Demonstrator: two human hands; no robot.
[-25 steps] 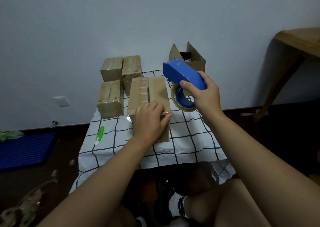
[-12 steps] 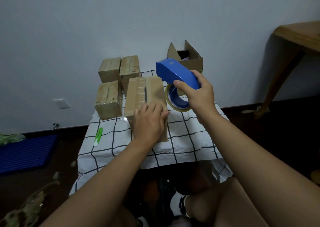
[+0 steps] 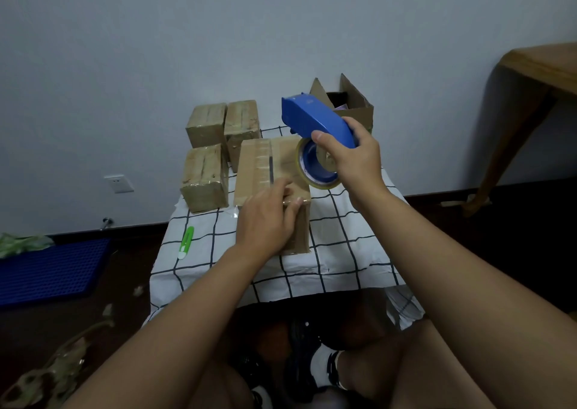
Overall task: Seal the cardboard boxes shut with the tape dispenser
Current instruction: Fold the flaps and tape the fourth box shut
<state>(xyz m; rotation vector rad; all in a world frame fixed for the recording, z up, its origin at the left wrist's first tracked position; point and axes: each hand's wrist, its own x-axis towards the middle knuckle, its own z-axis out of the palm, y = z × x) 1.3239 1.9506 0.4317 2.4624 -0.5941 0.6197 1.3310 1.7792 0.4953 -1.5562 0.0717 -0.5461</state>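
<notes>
Three taped boxes (image 3: 206, 155) stand at the bench's (image 3: 337, 252) left. Mid-bench, the left hand (image 3: 265, 221) presses flat fingers on the light, crushable cardboard box (image 3: 268, 171), best steadied near its seam. Right hand (image 3: 352, 155) wraps the rigid tape dispenser (image 3: 315, 118), raised, wrist bent.

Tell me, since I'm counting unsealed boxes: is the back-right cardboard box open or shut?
Open: the back-right cardboard box has its flaps standing up, showing a dark interior.

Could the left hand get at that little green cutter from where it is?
Probably yes: the left hand rests on the box, and only bare checked cloth lies between it and the green cutter.
</notes>
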